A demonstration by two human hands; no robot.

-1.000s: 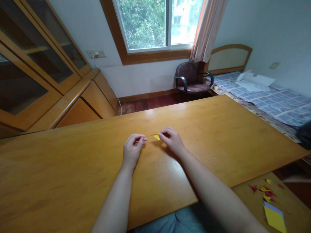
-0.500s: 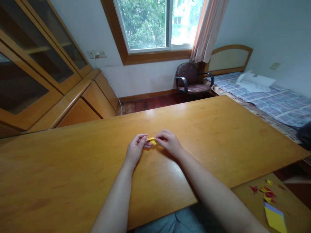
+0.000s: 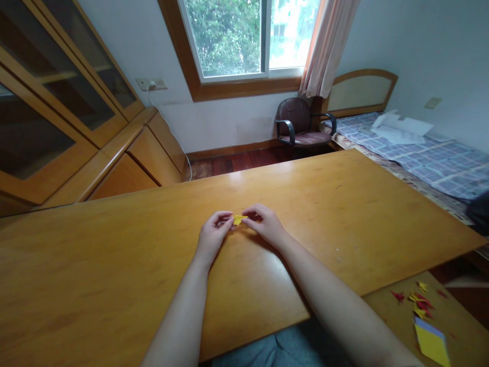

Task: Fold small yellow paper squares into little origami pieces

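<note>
Two hands were in view, a left hand [image 3: 212,234] and a right hand [image 3: 268,225], with one piece of yellow paper [image 3: 239,219] between their fingertips. There were two surfaces, one large surface [image 3: 114,265] and one small surface [image 3: 464,326]. The small one carried several red and yellow paper shapes [image 3: 423,306], overlapping too closely for an exact count, and one yellow sheet [image 3: 433,344]. Beyond stood one chair [image 3: 294,117], one bed [image 3: 431,160], one curtain [image 3: 328,51] and one window [image 3: 229,41].
</note>
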